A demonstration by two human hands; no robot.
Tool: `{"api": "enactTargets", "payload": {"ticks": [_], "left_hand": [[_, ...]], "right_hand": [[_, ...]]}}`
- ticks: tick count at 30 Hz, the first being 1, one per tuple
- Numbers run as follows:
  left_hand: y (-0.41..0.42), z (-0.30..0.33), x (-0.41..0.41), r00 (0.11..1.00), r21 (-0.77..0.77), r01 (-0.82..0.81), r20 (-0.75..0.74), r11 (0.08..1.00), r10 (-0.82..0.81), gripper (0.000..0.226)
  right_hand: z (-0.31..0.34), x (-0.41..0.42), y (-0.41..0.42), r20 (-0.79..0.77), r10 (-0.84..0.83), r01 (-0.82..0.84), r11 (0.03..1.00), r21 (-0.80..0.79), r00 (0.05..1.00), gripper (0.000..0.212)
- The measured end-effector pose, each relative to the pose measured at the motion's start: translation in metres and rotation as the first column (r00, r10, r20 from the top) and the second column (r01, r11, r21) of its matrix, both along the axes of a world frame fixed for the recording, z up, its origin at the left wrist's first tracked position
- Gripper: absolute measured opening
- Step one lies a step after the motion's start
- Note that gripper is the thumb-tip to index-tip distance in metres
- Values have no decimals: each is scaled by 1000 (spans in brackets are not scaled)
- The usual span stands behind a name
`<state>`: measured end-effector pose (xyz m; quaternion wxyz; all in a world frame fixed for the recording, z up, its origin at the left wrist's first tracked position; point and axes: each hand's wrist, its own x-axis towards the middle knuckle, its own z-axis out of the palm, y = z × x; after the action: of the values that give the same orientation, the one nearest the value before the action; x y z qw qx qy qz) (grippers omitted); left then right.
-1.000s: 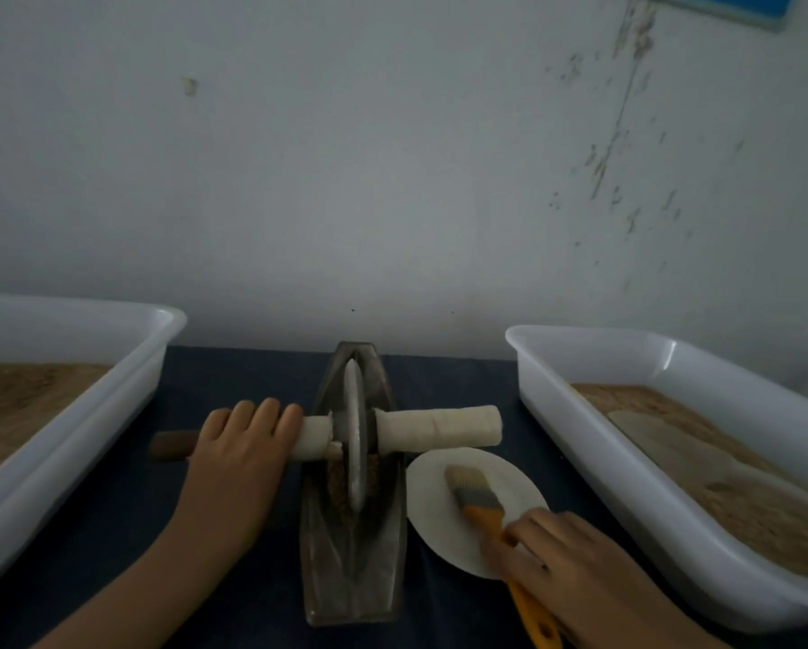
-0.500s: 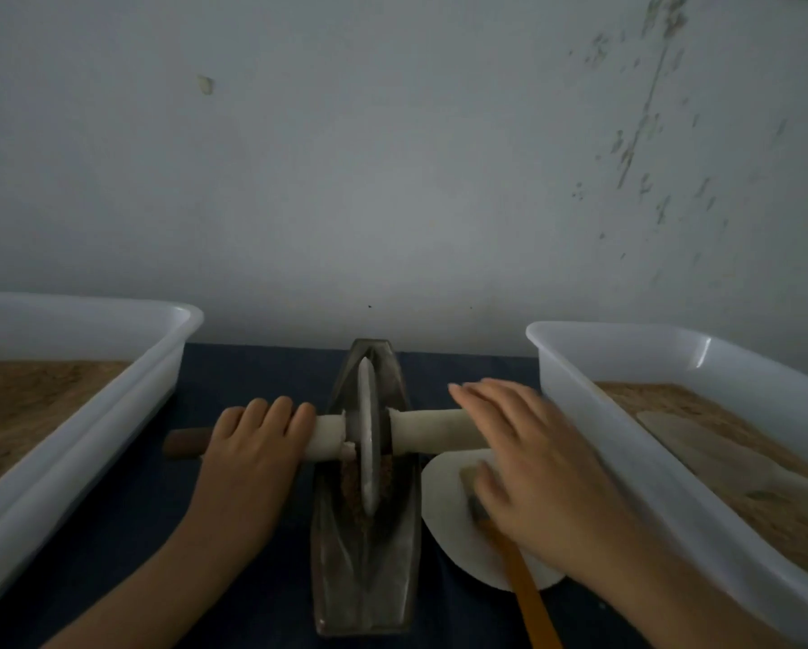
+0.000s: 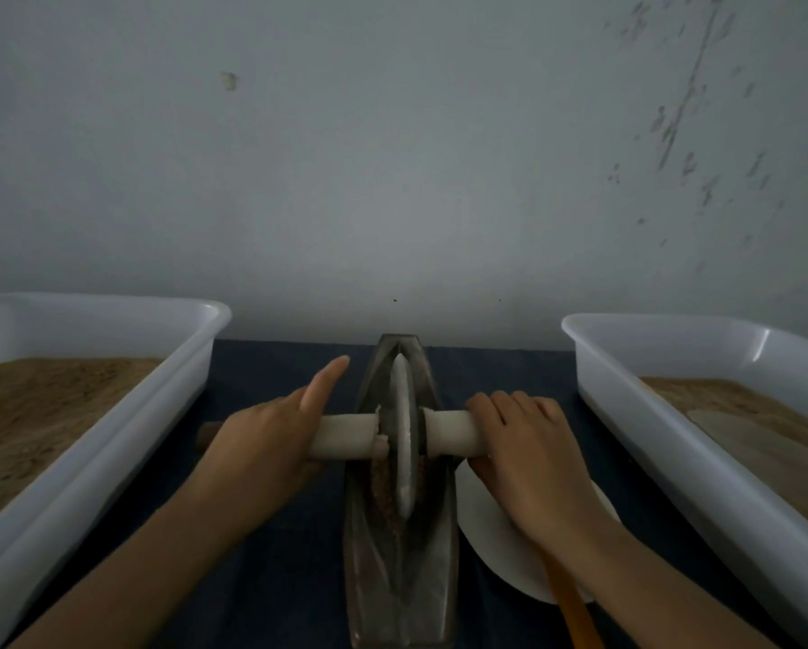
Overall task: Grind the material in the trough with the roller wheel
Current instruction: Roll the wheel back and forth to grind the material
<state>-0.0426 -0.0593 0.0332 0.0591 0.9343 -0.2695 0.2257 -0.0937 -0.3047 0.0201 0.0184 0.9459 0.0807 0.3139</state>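
Observation:
A narrow metal trough point(image 3: 400, 583) lies lengthwise on the dark blue table. The grey roller wheel point(image 3: 403, 442) stands upright in it, over brown ground material point(image 3: 383, 498). A white-wrapped axle handle point(image 3: 346, 435) sticks out on both sides of the wheel. My left hand point(image 3: 261, 442) presses its palm on the left handle with fingers stretched straight forward. My right hand point(image 3: 528, 456) curls its fingers over the right handle, gripping it.
A white tub point(image 3: 111, 414) of brown powder stands at the left, and another white tub point(image 3: 650, 437) at the right. A white plate point(image 3: 496, 545) with an orange-handled brush point(image 3: 575, 611) lies right of the trough, under my right forearm. A grey wall is close behind.
My right hand let go of the brush, left it on the plate and took hold of the right handle. My left hand's fingers straightened. The wheel sits slightly farther along the trough.

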Motion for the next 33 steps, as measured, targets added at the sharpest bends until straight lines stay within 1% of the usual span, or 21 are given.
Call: {"api": "enactTargets", "payload": {"ticks": [2,3,4,5,7,13,16,20,22,25,29,31,33], "left_hand": [[1,-1,1,996,26,77,31,997,-78,63],[-1,1,-1,995,53,78,65,996,-81,49],[-2,3,-2,998,87,45,47,995,-49,41],[-2,1,-2,998,86,20,50,996,-25,37],[-2,-4,1,999,73,-28,47,997,25,34],[-4,-7,13,998,78,-31,51,996,27,33],[-4,-8,17,996,79,-28,87,996,21,32],[-13,-6,32,993,52,-30,115,998,24,27],[-19,-5,45,992,35,-46,117,998,41,26],[-25,-6,62,986,68,-125,120,990,117,27],[-37,0,71,963,108,-220,181,969,199,22],[-42,2,69,957,131,-242,193,961,215,19],[-40,2,62,963,148,-236,171,960,210,20]], "right_hand": [[-2,2,-1,56,23,-22,1000,-11,998,44],[-3,3,-2,72,28,-27,999,-17,997,44],[-4,3,-2,81,30,-28,999,-21,996,44],[-4,4,-2,86,29,-28,999,-21,996,45],[-4,7,-1,87,24,-23,1000,-18,996,44],[-2,16,1,57,-7,7,1000,2,998,42],[-5,19,-1,53,-4,3,1000,13,999,41],[-3,36,-3,-31,-24,24,1000,5,999,27],[-1,49,-4,-29,-32,33,999,12,999,23],[3,68,-5,-10,-67,67,998,-4,998,20],[4,80,-8,-47,-97,99,994,39,994,15],[2,78,-10,-64,-105,108,992,58,992,16],[2,73,-9,-75,-100,104,994,41,992,17]]}}
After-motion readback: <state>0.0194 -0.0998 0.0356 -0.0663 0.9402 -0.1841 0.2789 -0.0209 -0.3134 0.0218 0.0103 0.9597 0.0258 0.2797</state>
